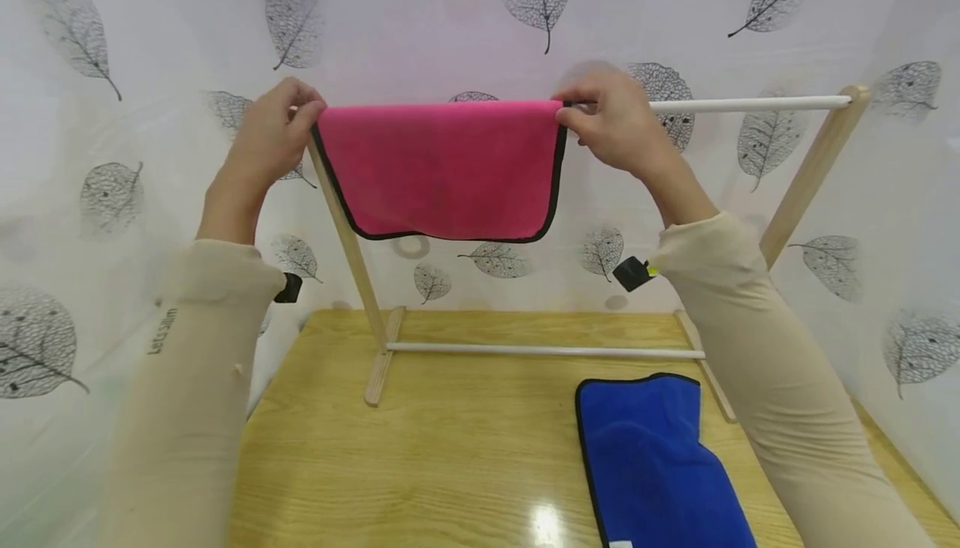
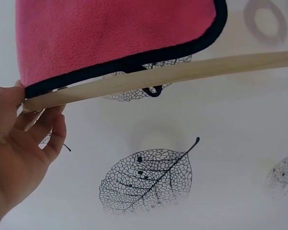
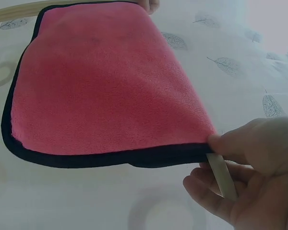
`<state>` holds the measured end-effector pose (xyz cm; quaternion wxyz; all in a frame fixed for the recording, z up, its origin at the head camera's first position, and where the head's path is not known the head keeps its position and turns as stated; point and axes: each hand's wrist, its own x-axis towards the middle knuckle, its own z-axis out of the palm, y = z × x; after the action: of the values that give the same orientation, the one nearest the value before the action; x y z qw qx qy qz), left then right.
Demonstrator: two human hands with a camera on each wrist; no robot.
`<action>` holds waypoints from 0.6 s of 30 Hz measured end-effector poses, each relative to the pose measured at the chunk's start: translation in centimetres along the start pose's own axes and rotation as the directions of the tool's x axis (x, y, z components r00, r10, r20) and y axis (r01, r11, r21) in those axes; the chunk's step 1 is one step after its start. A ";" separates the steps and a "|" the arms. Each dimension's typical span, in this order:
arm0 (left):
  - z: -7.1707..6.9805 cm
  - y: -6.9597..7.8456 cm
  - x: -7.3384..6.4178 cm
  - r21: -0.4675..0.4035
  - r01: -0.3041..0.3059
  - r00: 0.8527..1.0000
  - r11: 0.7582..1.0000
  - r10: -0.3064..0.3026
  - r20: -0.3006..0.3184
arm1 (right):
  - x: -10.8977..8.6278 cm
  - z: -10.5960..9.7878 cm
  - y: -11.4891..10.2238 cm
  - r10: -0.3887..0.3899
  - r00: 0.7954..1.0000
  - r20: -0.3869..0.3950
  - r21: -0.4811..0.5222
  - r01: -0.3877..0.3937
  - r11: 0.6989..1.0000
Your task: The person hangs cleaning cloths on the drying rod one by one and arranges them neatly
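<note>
- A pink rectangular fleecy cloth with black edging and rounded lower corners [image 1: 442, 169] hangs folded over the left part of a white round top rail [image 1: 750, 104], its lower edge well above the surface.
- The left hand [image 1: 279, 127] has its grip together on the cloth's upper left corner, at the rail's end, thumb against the black edging and fingers behind the slim light-wood left upright [image 1: 348, 252].
- The right hand [image 1: 611, 119] has its grip clamped on the cloth's upper right edge; its thumb presses the edging and its fingers curl around the rail.
- To the right of that hand the rail runs bare to the light-wood right upright [image 1: 810, 173].
- A white lower rod [image 1: 540, 351] joins the rack's two feet on the yellowish wood-grain surface [image 1: 420, 456].
- A blue fabric cloth with black edging [image 1: 652, 448] lies on the surface, in front of the rod and near the right beige sleeve [image 1: 765, 356].
- Behind stands a white backdrop printed with grey leaves [image 1: 420, 23].
</note>
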<state>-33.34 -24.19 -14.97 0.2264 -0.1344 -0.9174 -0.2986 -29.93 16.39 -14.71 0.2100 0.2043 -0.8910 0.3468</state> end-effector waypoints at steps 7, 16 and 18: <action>0.0 0.1 -0.3 0.015 -0.078 0.996 0.997 0.077 0.049 | -0.5 0.1 0.1 -0.022 1.000 -0.014 -0.046 0.021 0.999; 0.3 0.0 -0.6 -0.047 -0.049 0.998 0.998 0.050 0.031 | -0.7 0.3 0.3 -0.061 0.996 -0.062 0.025 0.062 0.998; 0.3 0.0 -0.7 -0.052 -0.036 0.999 0.998 0.037 0.009 | -0.6 0.3 0.3 -0.078 0.995 -0.065 -0.017 0.077 0.997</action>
<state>-32.87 -24.10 -15.53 0.2237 -0.1584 -0.9078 -0.3173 -29.67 16.46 -15.36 0.2538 0.2255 -0.8777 0.3383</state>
